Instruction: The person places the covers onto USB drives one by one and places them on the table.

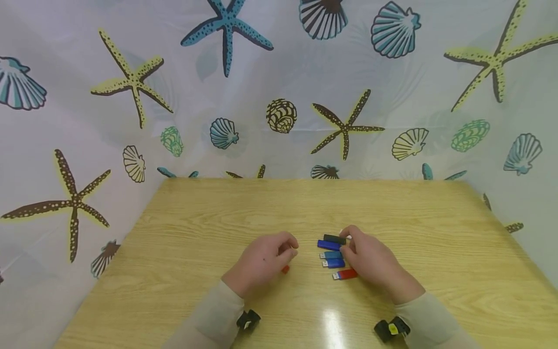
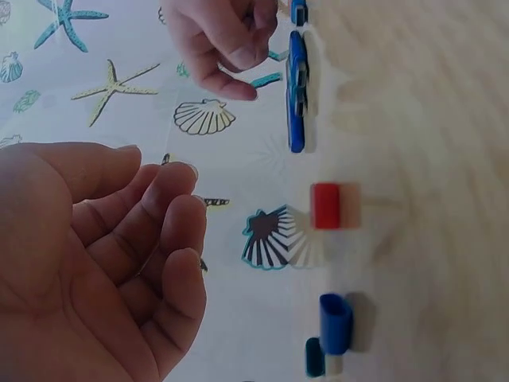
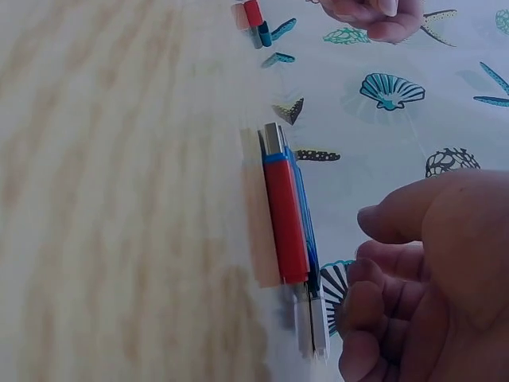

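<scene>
My left hand [image 1: 263, 261] is over the table with fingers loosely curled and nothing in them. Below it lies a small red cap [image 1: 285, 269]. In the left wrist view a blue cap [image 2: 336, 324] and a teal cap [image 2: 315, 357] show nearer that wrist. My right hand [image 1: 372, 254] hovers at the right ends of several USB sticks, thumb and index finger apart. They are a black stick [image 1: 334, 239], a blue one [image 1: 329, 245], a teal one [image 1: 331, 255], another blue one [image 1: 333, 263] and a red one [image 1: 347, 274]. Uncapped metal plugs on the lower three point left.
The wooden table [image 1: 209, 208] carries the sticks near its middle. A white cloth [image 1: 270, 155] with starfish and shells hangs at the back and both sides. Dark wrist straps [image 1: 248, 320] sit over the light sleeves.
</scene>
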`<state>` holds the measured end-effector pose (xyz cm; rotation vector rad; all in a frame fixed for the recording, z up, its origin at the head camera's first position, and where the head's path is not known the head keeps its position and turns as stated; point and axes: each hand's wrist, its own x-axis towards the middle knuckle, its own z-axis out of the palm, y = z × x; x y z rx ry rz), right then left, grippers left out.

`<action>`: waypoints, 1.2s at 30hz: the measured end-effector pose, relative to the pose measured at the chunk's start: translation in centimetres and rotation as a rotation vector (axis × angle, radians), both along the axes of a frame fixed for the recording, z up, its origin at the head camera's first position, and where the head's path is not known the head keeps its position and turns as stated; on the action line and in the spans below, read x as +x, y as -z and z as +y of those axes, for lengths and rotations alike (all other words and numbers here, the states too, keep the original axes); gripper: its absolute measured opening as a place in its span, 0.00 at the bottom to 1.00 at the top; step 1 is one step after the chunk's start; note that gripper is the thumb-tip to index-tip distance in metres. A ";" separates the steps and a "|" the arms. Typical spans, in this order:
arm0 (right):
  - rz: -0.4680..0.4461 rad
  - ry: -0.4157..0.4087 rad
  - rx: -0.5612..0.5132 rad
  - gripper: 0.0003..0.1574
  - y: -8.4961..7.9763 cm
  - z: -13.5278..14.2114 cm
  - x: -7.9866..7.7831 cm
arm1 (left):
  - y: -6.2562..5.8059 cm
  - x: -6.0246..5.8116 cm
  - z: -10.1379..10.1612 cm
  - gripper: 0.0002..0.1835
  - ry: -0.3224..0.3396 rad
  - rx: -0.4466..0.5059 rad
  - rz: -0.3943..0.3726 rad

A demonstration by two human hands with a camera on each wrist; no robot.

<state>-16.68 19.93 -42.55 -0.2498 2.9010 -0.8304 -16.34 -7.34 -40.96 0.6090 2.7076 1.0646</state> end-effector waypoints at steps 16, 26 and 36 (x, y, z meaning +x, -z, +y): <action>-0.002 -0.045 0.026 0.15 -0.3 0.0 0.2 | 0.2 -1.2 -1.9 0.07 -0.057 -0.098 0.055; -0.003 -0.059 0.031 0.14 -0.6 0.0 0.3 | 1.0 -1.0 -1.0 0.06 0.035 -0.266 0.029; -0.001 -0.087 0.029 0.12 -0.7 0.0 0.4 | 1.5 -0.8 -0.8 0.05 0.118 -0.318 0.047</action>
